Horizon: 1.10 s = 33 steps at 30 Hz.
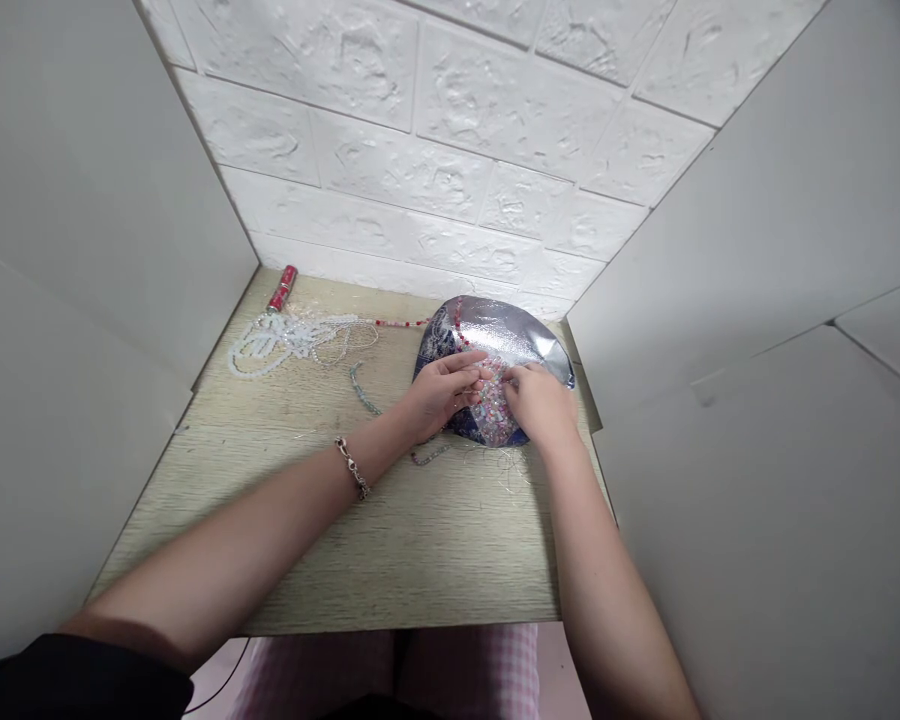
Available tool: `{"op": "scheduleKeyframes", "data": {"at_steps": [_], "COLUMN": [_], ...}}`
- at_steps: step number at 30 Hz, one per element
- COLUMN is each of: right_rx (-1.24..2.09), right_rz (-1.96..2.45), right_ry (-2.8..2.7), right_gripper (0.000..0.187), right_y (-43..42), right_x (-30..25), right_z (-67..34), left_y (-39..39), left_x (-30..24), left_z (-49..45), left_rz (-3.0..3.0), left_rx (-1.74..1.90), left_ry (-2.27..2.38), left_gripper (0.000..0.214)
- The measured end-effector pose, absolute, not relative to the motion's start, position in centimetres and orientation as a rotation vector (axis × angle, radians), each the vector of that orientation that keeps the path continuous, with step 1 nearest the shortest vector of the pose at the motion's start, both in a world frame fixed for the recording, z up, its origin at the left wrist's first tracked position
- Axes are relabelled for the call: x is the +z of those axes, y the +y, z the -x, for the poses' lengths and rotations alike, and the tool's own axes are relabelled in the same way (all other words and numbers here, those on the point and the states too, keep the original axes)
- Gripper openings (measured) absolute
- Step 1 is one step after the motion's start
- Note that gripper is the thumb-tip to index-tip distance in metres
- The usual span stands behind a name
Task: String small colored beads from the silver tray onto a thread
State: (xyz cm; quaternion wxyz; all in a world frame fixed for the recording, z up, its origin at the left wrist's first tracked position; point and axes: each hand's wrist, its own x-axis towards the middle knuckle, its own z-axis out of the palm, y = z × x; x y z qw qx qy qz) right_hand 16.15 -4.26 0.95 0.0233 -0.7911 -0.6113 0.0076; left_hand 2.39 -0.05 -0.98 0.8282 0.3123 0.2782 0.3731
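A pouch-like dish [514, 325] with a shiny silver lining and dark blue patterned sides holds a heap of small pink, white and clear beads [497, 405]. Over its left side, my left hand [442, 395] has its fingers drawn together around a bead strand with red beads [459, 325], which runs down the silver lining to the fingers. My right hand [544, 402] is over the right side of the heap, fingertips pinched among the beads. Whatever lies between those fingertips is too small to make out.
White bead strands [277, 340] lie bunched at the back left beside a red cylinder [283, 288]. A greenish bead strand [363, 390] and loose clear threads [506, 470] rest on the wooden tabletop [390, 560]. Grey panels stand on both sides, with a white brick-patterned wall [420, 150] behind.
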Motion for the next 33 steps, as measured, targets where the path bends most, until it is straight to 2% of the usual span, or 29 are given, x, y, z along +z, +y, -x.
{"op": "scheduleKeyframes", "data": {"at_steps": [12,16,23,33], "right_rx": [0.019,0.092,0.143,0.255], "right_rz": [2.491,2.365,2.077,2.168], "right_ry": [-1.876,-1.729,-1.652,-1.873], "right_gripper": [0.025,0.027,0.016,0.028], "right_y": [-4.0,-4.1,-4.4,-5.0], "right_x": [0.8,0.9,0.6,1.3], "right_z": [-16.0,-16.7,-17.8,-17.8], "left_y": [-0.1,0.1,0.2,0.2], "left_x": [-0.9,-1.2,-1.5,-1.5], "left_z": [-2.6,-2.5,-2.5,-2.5], "left_rz": [-0.696,-0.733,-0.755,-0.764], "left_rx": [0.788,0.784,0.78,0.748], "left_ry": [0.624,0.617,0.589,0.559], "left_gripper": [0.007,0.012,0.014,0.011]}}
